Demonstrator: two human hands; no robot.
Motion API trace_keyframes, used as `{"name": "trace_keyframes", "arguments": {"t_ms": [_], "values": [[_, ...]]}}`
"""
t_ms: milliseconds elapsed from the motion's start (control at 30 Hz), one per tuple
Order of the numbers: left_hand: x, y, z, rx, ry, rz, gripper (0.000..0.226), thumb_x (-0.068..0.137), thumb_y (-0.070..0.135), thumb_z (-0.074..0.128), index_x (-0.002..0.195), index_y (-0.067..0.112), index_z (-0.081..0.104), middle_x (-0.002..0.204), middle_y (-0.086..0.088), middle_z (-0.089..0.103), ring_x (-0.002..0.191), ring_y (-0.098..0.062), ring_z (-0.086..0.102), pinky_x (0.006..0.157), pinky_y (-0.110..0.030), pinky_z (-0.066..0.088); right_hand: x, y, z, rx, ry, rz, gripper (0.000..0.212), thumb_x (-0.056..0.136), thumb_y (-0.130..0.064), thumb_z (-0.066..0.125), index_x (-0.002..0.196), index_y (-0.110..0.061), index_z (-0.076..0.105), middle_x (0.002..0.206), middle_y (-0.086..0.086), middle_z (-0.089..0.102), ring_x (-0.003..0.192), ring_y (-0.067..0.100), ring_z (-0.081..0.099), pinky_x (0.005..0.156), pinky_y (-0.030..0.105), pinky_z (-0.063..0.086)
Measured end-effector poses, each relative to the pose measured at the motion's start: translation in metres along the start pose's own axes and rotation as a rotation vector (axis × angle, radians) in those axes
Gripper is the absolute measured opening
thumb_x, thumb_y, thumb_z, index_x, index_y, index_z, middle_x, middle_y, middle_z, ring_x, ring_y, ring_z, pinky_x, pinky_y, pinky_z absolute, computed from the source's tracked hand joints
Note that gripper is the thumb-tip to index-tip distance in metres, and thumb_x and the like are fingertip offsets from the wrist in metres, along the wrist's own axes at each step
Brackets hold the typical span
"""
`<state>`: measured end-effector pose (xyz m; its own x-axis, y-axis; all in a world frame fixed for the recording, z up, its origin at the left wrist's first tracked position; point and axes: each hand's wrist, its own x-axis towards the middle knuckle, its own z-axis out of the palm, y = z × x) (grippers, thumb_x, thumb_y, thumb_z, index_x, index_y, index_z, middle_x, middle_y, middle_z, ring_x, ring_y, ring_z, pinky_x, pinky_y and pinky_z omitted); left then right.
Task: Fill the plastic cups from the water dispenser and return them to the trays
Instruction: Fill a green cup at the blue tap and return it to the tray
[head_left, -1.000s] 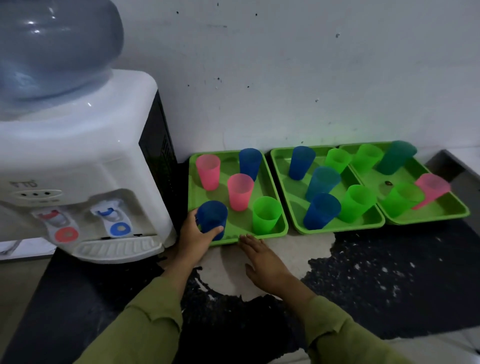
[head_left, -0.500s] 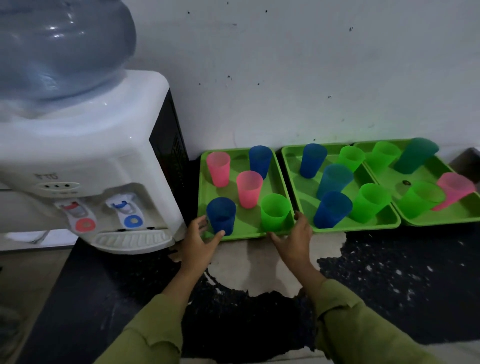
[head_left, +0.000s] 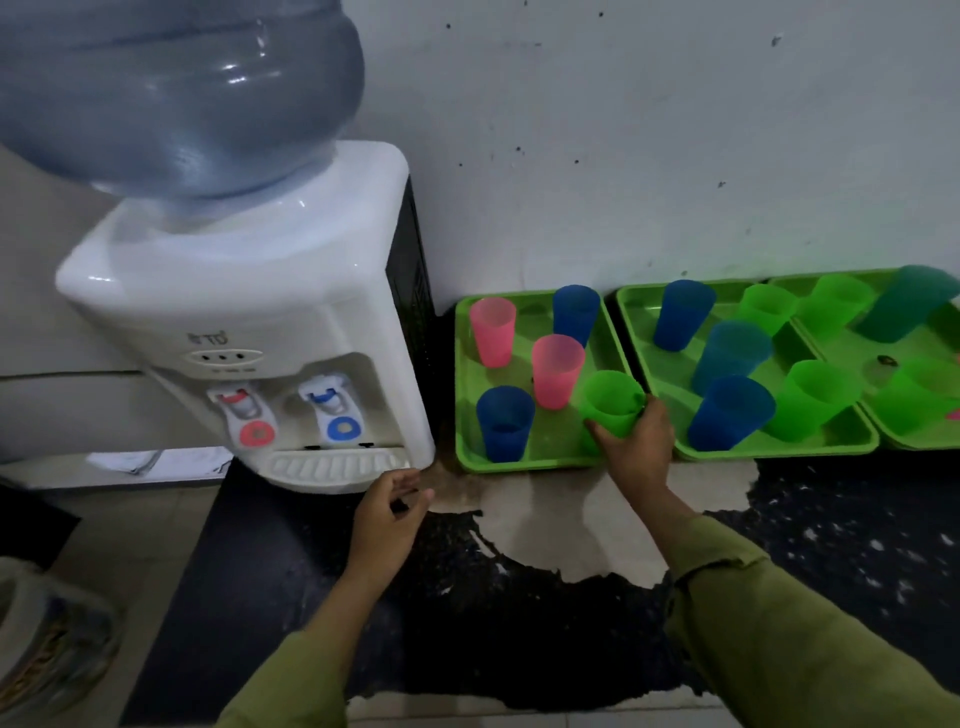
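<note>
The white water dispenser (head_left: 291, 322) stands at the left with a red tap (head_left: 244, 410), a blue tap (head_left: 332, 405) and a drip tray (head_left: 332, 465). Three green trays lie along the wall. The nearest tray (head_left: 540, 457) holds two pink cups, two blue cups and a green cup (head_left: 610, 402). My right hand (head_left: 634, 447) grips that green cup at the tray's front right corner. In front of the drip tray hovers my left hand (head_left: 387, 512), fingers loosely curled and holding nothing. The front blue cup (head_left: 505, 422) has water in it.
The middle tray (head_left: 779, 451) and the right tray (head_left: 930, 444) carry several blue, teal and green cups. A large water bottle (head_left: 176, 93) tops the dispenser. The dark counter (head_left: 519, 623) has a worn pale patch; its left edge drops to the floor, where a bag (head_left: 47, 639) lies.
My left hand let go of the front blue cup and drew back toward the dispenser's drip tray. My right hand moved up from the tray's edge and closed round the green cup.
</note>
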<state>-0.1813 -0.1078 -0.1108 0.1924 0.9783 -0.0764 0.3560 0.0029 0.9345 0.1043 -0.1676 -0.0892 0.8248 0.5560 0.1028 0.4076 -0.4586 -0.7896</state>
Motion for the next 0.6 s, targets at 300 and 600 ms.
{"name": "trace_keyframes", "arguments": {"t_ms": [300,600], "values": [[0.015,-0.014,-0.061,-0.025,-0.051,0.100,0.020,0.082,0.012,0.069,0.099,0.017,0.060,0.101,0.002,0.066,0.097,-0.007,0.061,0.081,-0.013,0.043,-0.057,-0.068,0.001,0.258,0.186,-0.106,0.076,0.066,-0.023,0.083,0.125,-0.003,0.040,0.116,0.016,0.053,0.110,0.033,0.051,0.092,0.050,0.045],[0.037,-0.019,-0.114,-0.040,-0.082,0.166,0.022,0.084,0.010,0.066,0.093,0.029,0.059,0.097,0.007,0.067,0.095,-0.004,0.062,0.082,-0.017,0.045,-0.144,-0.123,0.061,0.390,-0.032,-0.215,0.064,0.065,-0.023,0.082,0.115,-0.014,0.044,0.103,0.000,0.053,0.097,0.017,0.054,0.083,0.031,0.049]]}}
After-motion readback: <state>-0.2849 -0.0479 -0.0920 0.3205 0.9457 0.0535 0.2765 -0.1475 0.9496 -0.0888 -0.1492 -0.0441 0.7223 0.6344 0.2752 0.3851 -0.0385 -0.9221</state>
